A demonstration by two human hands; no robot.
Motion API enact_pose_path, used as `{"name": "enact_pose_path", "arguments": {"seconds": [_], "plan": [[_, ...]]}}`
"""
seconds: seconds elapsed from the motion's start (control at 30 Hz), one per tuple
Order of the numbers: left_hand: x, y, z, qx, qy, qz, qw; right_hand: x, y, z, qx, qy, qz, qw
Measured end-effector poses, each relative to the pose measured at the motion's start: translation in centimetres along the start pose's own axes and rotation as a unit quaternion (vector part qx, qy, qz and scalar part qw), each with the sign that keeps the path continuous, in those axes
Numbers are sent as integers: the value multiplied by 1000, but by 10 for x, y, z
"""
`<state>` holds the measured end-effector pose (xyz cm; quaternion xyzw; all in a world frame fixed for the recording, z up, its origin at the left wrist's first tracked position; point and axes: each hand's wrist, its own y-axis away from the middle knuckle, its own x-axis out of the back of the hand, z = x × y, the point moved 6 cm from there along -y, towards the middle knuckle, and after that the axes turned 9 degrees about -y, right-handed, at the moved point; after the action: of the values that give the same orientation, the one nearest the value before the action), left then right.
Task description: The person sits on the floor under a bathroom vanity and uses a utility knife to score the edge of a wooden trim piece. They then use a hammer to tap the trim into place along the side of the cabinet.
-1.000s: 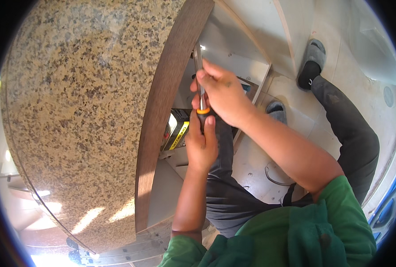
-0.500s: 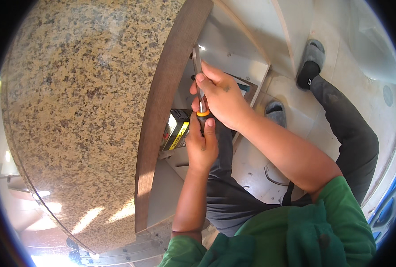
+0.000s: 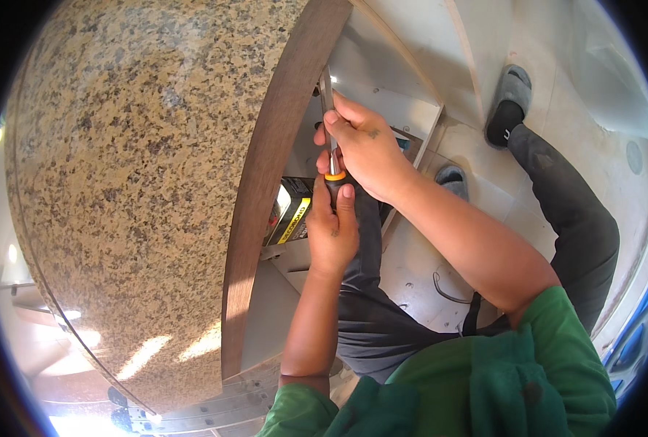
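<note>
My left hand [image 3: 335, 226] grips the black-and-orange handle [image 3: 335, 180] of what looks like a chisel. My right hand [image 3: 362, 146] wraps its fingers round the steel blade [image 3: 327, 98] just above that handle, thumb on the blade. The blade points upward, its far end beside the underside of a brown wooden edge strip [image 3: 247, 240] that borders a speckled granite countertop [image 3: 134, 167]; whether it touches the wood I cannot tell. Below them is an open white cabinet [image 3: 269, 313] holding a black-and-yellow box [image 3: 292, 218], partly hidden by my left hand.
My dark-trousered legs [image 3: 579, 211] reach over the tiled floor [image 3: 550, 87]. One foot wears a grey slipper [image 3: 515, 86]; another slipper [image 3: 451, 177] lies nearer the cabinet. A dark cable [image 3: 448, 291] is on the floor. Something blue plastic [image 3: 633, 339] stands at the right edge.
Both hands and the tool have shifted slightly upward and rightward since half a second ago, with the same grip. The cabinet and legs look nearly unchanged.
</note>
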<state>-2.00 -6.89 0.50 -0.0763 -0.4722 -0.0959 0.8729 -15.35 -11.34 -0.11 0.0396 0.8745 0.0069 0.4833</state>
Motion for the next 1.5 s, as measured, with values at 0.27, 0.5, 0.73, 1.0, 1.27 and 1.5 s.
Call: {"name": "enact_pose_path", "arguments": {"seconds": [0.27,0.5,0.73,1.0,1.27,1.5], "plan": [[-1,-5,2,-24,16,-1,1000,0,-2,2,-13,0,11,1000],[-2,-9,6,-29,15,-1,999,5,-8,-6,0,8,10,1000],[-9,-2,13,-19,27,8,999,5,-8,1,11,-120,6,993],[-8,-4,5,-39,31,5,999,-2,-15,8,-25,-251,-23,967],[0,-13,5,-62,-9,3,998,-8,-16,10,-35,-286,14,957],[2,-7,4,-74,-25,8,997,-9,-11,9,-27,-270,31,962]]}}
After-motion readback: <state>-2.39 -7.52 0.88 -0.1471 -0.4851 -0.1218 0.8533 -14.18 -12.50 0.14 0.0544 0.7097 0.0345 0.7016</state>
